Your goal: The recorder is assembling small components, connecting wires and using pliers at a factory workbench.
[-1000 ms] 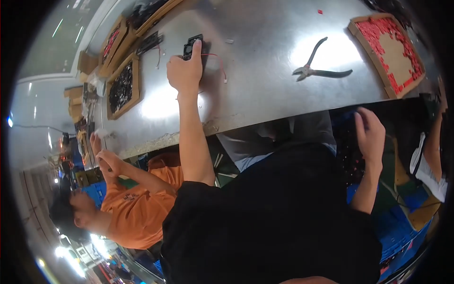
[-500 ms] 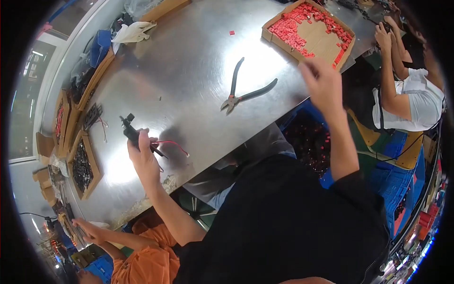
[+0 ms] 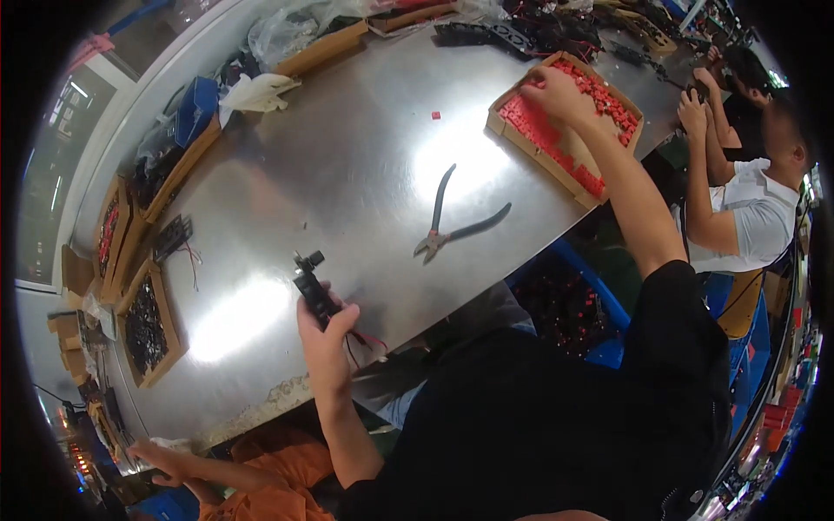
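Note:
My left hand point(image 3: 327, 340) is closed around a black plastic part point(image 3: 314, 293), a small assembly with a stubby projection at its far end. Thin red and black wires point(image 3: 372, 340) trail from it beside my palm. At the far right, my right hand point(image 3: 560, 94) reaches over a shallow cardboard box point(image 3: 532, 156) of small red plastic pieces point(image 3: 530, 124). Its fingers are curled together above the pieces; whatever they pinch is too small to make out. Diagonal cutters point(image 3: 438, 236) with dark handles lie spread on the metal table between my hands.
One loose red piece point(image 3: 436, 115) lies on the table point(image 3: 347, 165). Cardboard trays of black parts point(image 3: 148, 330) line the left side, near a wired black part point(image 3: 174, 236). A white glove point(image 3: 256, 92) lies farther back. Co-workers sit at left, in an orange shirt point(image 3: 261, 486), and right.
My right hand has moved away from me, from beside the box to over its red pieces. My left hand has shifted right and nearer me with the black part. The head view has tilted.

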Demonstrator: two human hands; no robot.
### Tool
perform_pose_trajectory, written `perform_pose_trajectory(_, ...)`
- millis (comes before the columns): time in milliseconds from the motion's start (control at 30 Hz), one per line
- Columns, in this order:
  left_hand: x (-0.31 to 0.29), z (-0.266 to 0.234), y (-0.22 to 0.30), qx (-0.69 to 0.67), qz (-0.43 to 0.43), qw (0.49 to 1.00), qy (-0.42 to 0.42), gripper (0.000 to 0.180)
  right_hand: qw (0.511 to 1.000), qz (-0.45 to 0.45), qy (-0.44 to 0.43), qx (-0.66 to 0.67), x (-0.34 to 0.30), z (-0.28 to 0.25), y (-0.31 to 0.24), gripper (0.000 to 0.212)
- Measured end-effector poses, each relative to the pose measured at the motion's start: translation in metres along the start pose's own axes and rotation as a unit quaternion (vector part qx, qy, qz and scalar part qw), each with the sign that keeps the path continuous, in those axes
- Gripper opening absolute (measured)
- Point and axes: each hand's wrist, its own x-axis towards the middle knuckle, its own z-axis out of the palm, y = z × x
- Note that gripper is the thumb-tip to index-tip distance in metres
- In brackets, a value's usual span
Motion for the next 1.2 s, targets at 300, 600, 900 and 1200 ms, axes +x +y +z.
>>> perform_pose_trajectory(300, -0.011, 0.017, 0.013, 0.049, -0.002, 0.993, -0.104, 0.068, 0.989, 0.027, 0.128, 0.071, -0.023, -0.009, -0.032, 0.032)
perform_pose_trajectory(600, -0.008, 0.047, 0.009, -0.035, -0.072, 0.984, -0.157, 0.077, 0.856, 0.187, 0.103, 0.472, -0.148, -0.058, -0.114, 0.023)
perform_pose_trajectory(900, -0.02, 0.068, 0.009, -0.165, -0.142, 0.959, -0.181, 0.053, 0.824, 0.176, -0.03, 0.538, -0.268, -0.018, -0.179, 0.014)
perform_pose_trajectory(1200, -0.003, 0.074, -0.009, -0.015, 0.049, 0.991, -0.125, 0.037, 0.832, -0.295, -0.144, 0.448, -0.302, -0.019, -0.243, 0.037)
